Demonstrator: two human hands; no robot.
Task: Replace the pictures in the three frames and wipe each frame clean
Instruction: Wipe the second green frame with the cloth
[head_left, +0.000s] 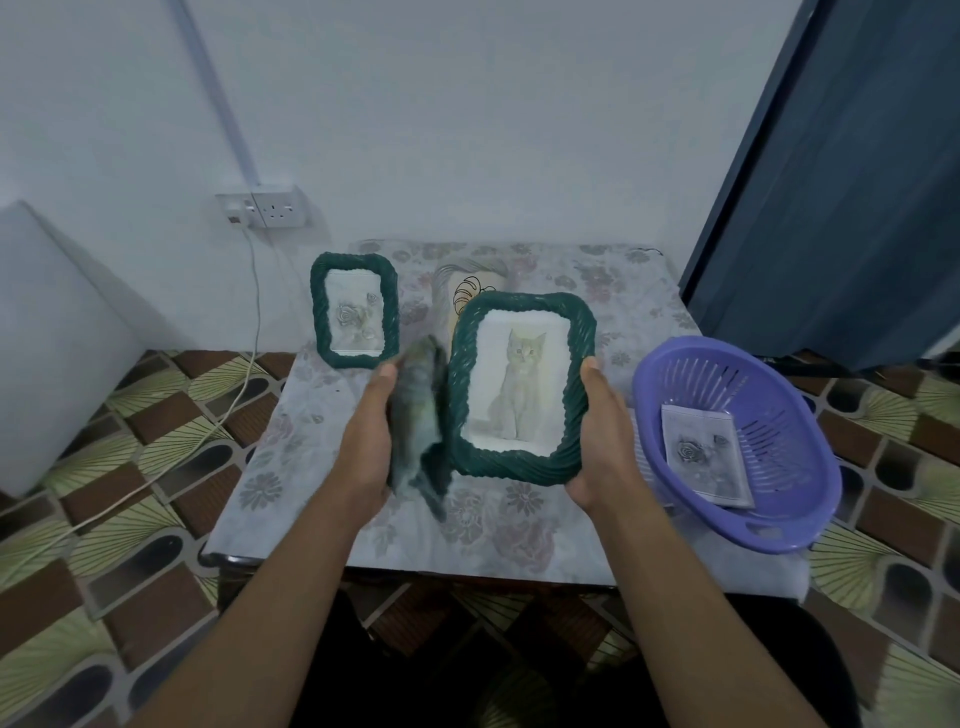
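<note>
A green woven frame (519, 465) with a cat picture is held upright above the table, facing me. My right hand (602, 441) grips its right edge. My left hand (371, 436) holds a grey-green cloth (418, 421) that lies against the frame's left edge. A second green woven frame (355, 265) with a rose picture stands at the back left of the table. Behind the held frame, a third frame (467, 283) with a leaf drawing is partly hidden.
A purple plastic basket (779, 374) sits tilted at the table's right edge with a rose picture (704, 457) inside. The small table (291, 467) has a floral cover. A wall socket (262, 208) with a white cable hangs at the left. A dark curtain (841, 182) stands at the right.
</note>
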